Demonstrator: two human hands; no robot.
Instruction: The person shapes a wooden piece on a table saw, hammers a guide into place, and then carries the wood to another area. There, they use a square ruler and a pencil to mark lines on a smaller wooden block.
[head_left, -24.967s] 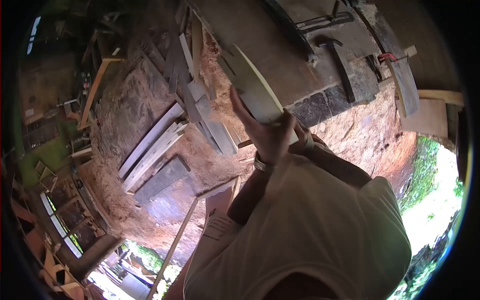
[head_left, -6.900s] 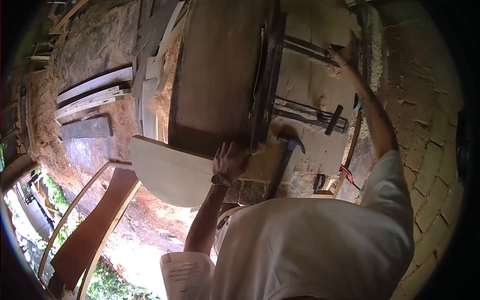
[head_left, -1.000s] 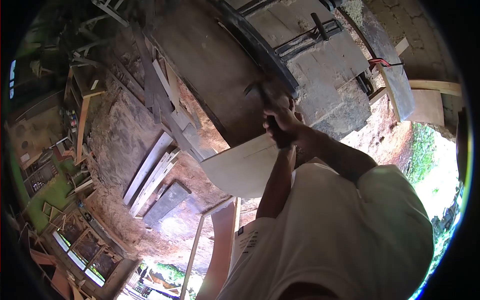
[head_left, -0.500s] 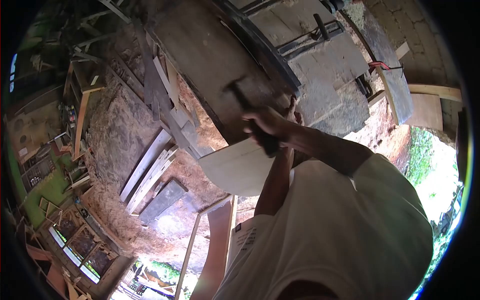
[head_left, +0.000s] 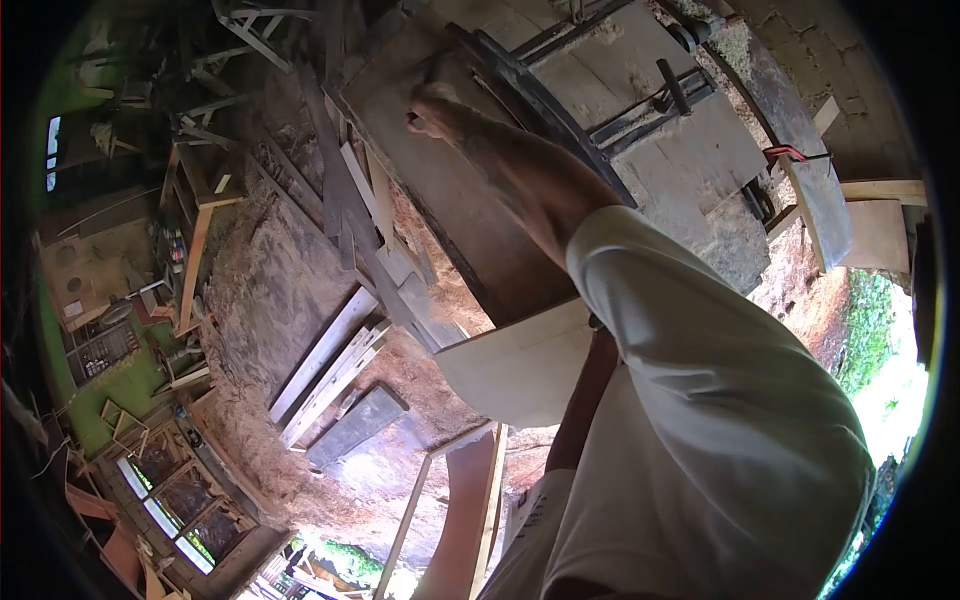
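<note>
My right arm stretches across a broad brown wooden panel (head_left: 470,235). Over its far part is my right hand (head_left: 437,112), closed. A dark, blurred bit of the hammer shows beside the fingers; most of the tool is hidden. My left forearm (head_left: 592,385) rises in front of my shirt, and the hand beyond the wrist is hidden behind my right sleeve. A pale board with a rounded corner (head_left: 520,365) sticks out at the near end of the brown panel. Along the panel's right side runs a dark bar (head_left: 545,105).
A worn work surface (head_left: 670,150) with a metal clamp frame (head_left: 672,88) lies to the right. Long white boards (head_left: 330,345) and a grey plank (head_left: 358,428) rest on the dusty floor at left. A wooden frame (head_left: 405,520) stands near my body.
My right hand has moved away from my body, from beside the left hand to the panel's far part. The left hand has gone out of sight, and the view has shifted slightly.
</note>
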